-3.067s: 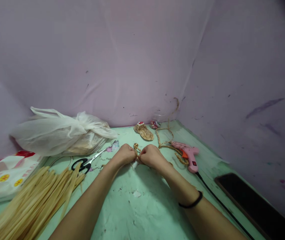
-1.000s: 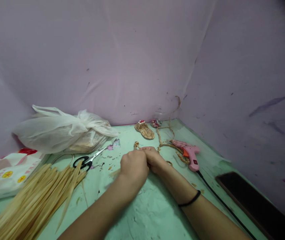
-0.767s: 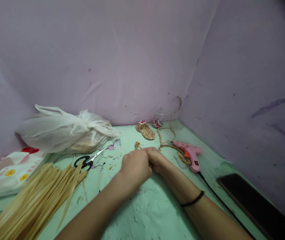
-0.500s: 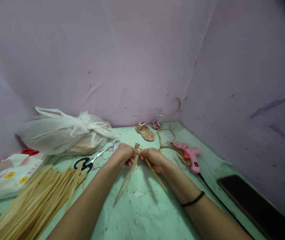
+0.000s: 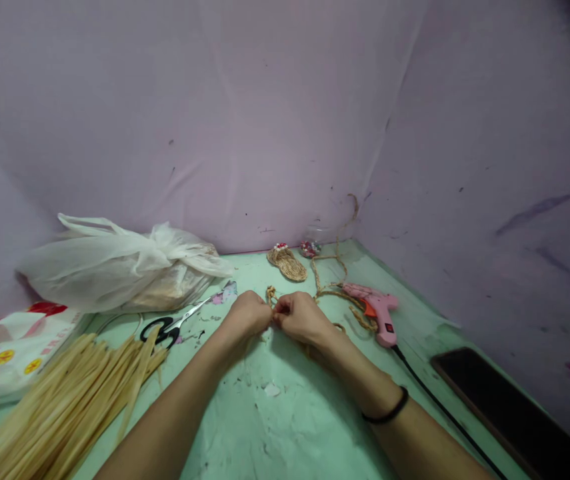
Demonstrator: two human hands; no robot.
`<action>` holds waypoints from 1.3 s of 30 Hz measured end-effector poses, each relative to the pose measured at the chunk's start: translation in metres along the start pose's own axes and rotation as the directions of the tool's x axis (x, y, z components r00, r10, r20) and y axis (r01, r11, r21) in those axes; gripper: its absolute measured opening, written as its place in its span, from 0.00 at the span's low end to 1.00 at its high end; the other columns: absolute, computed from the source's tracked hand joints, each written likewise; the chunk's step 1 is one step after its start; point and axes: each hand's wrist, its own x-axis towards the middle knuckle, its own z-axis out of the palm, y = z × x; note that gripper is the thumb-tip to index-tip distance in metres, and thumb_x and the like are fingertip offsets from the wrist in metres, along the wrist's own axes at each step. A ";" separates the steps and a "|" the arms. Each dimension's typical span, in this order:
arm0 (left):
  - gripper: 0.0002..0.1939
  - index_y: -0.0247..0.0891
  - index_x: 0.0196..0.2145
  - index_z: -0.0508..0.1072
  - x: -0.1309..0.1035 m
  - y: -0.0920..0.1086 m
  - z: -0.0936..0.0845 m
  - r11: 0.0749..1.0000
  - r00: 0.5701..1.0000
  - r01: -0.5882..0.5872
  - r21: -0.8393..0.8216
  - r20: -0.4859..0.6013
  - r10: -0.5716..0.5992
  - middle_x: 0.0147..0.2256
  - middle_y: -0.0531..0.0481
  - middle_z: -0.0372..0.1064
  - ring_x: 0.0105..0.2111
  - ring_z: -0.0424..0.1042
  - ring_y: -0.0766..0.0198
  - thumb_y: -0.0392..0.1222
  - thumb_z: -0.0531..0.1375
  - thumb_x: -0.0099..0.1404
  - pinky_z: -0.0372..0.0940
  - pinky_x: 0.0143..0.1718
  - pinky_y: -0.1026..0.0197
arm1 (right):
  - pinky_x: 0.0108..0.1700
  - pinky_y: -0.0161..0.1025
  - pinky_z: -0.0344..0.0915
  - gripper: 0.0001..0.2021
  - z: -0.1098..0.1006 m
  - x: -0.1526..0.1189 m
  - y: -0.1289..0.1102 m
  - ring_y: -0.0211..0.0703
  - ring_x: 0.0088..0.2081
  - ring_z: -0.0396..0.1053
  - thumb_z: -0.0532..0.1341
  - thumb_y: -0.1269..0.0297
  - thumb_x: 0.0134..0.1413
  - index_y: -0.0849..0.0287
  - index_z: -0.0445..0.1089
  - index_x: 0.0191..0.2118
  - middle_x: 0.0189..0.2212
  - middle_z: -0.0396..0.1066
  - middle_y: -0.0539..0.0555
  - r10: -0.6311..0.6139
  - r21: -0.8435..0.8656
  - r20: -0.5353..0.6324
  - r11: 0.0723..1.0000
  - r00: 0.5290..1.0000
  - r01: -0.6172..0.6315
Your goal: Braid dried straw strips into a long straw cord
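My left hand (image 5: 249, 313) and my right hand (image 5: 301, 316) meet over the middle of the table, fingers closed and knuckles almost touching. Between them they pinch a twisted straw cord (image 5: 271, 292), whose short knotted end pokes out just beyond the fingertips. Most of its loose strands are hidden under my hands. Beyond my hands lies a small woven straw sole (image 5: 289, 265) with red and white beads at one end. A longer braided cord (image 5: 332, 291) winds past my right hand toward the wall.
To the right lie a pink glue gun (image 5: 375, 310) with a black cable and a dark phone (image 5: 485, 393). Black-handled scissors (image 5: 169, 328), a heap of straw strips (image 5: 75, 393) and a knotted white plastic bag (image 5: 135, 267) are on the left. A bead container (image 5: 311, 248) stands behind.
My hands have rolled over and drawn closer together at the cord. The two strands that hung down toward me are now mostly hidden. The view has shifted slightly.
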 end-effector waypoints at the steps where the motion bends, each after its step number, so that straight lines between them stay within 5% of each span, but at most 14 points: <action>1: 0.06 0.33 0.12 0.61 -0.001 0.000 0.001 0.999 0.999 -0.017 -0.032 -0.037 0.016 0.06 0.59 0.45 0.09 0.47 0.74 0.28 0.54 0.40 0.40 0.13 0.68 | 0.24 0.31 0.52 0.06 -0.002 -0.002 -0.004 0.36 0.22 0.63 0.57 0.72 0.36 0.62 0.72 0.22 0.18 0.70 0.54 0.003 -0.090 -0.042 0.996 0.999 -0.007; 8: 0.11 0.35 0.08 0.56 0.003 -0.003 0.000 0.966 0.974 0.143 -0.214 0.203 -0.100 0.05 0.55 0.47 0.07 0.45 0.74 0.32 0.51 0.43 0.38 0.12 0.68 | 0.26 0.35 0.53 0.08 -0.007 -0.016 -0.033 0.44 0.25 0.67 0.58 0.64 0.39 0.61 0.74 0.24 0.22 0.72 0.61 0.037 -0.359 -0.097 0.931 0.995 -0.070; 15: 0.07 0.34 0.10 0.57 0.011 -0.013 -0.008 0.950 0.966 0.017 -0.313 0.249 0.064 0.07 0.56 0.49 0.07 0.45 0.76 0.30 0.50 0.40 0.37 0.11 0.69 | 0.28 0.36 0.53 0.10 0.001 -0.028 -0.047 0.47 0.28 0.67 0.55 0.71 0.41 0.63 0.74 0.30 0.28 0.72 0.63 -0.095 -0.517 0.018 0.851 0.995 0.091; 18: 0.06 0.34 0.12 0.57 0.013 -0.016 -0.012 0.925 0.943 -0.025 -0.380 0.297 0.147 0.08 0.58 0.49 0.08 0.43 0.78 0.32 0.52 0.41 0.36 0.10 0.70 | 0.26 0.34 0.52 0.09 -0.015 -0.022 -0.041 0.42 0.25 0.65 0.57 0.63 0.42 0.60 0.73 0.25 0.21 0.70 0.57 -0.063 -0.391 0.019 0.918 0.998 0.065; 22: 0.07 0.34 0.14 0.59 0.015 -0.021 -0.015 0.915 0.903 0.011 -0.404 0.398 0.165 0.10 0.59 0.50 0.08 0.44 0.78 0.36 0.56 0.42 0.35 0.10 0.70 | 0.23 0.31 0.52 0.10 -0.029 -0.007 -0.025 0.36 0.21 0.61 0.55 0.62 0.45 0.61 0.69 0.22 0.16 0.65 0.51 0.154 0.016 -0.110 0.988 0.982 -0.153; 25: 0.07 0.35 0.14 0.59 0.018 -0.024 -0.016 0.910 0.875 -0.002 -0.415 0.439 0.202 0.10 0.59 0.49 0.08 0.43 0.78 0.36 0.56 0.42 0.35 0.10 0.70 | 0.21 0.31 0.54 0.07 -0.019 -0.002 -0.022 0.35 0.19 0.61 0.55 0.68 0.44 0.63 0.66 0.22 0.16 0.64 0.51 0.345 0.373 0.086 0.859 0.935 -0.352; 27: 0.07 0.35 0.14 0.58 0.020 -0.027 -0.016 0.911 0.861 -0.032 -0.411 0.451 0.233 0.10 0.59 0.49 0.08 0.43 0.78 0.36 0.55 0.42 0.36 0.10 0.70 | 0.20 0.30 0.54 0.06 -0.009 -0.002 -0.023 0.33 0.17 0.60 0.54 0.71 0.44 0.64 0.64 0.21 0.14 0.63 0.50 0.359 0.509 0.247 0.743 0.900 -0.436; 33: 0.03 0.34 0.16 0.62 0.020 -0.026 -0.014 0.949 0.866 -0.091 -0.303 0.446 0.225 0.10 0.58 0.51 0.08 0.45 0.76 0.37 0.53 0.41 0.37 0.10 0.69 | 0.14 0.28 0.42 0.07 0.007 0.003 -0.012 0.26 0.11 0.46 0.56 0.72 0.39 0.65 0.65 0.17 0.09 0.56 0.46 0.352 0.399 0.193 0.825 0.916 -0.401; 39: 0.07 0.33 0.14 0.65 0.007 -0.012 -0.023 0.981 0.951 -0.147 0.128 0.293 0.104 0.08 0.56 0.51 0.10 0.47 0.73 0.39 0.55 0.44 0.43 0.13 0.67 | 0.13 0.30 0.41 0.08 0.009 0.006 -0.004 0.27 0.09 0.44 0.57 0.69 0.37 0.62 0.61 0.14 0.06 0.50 0.43 0.373 0.281 0.170 0.869 0.912 -0.408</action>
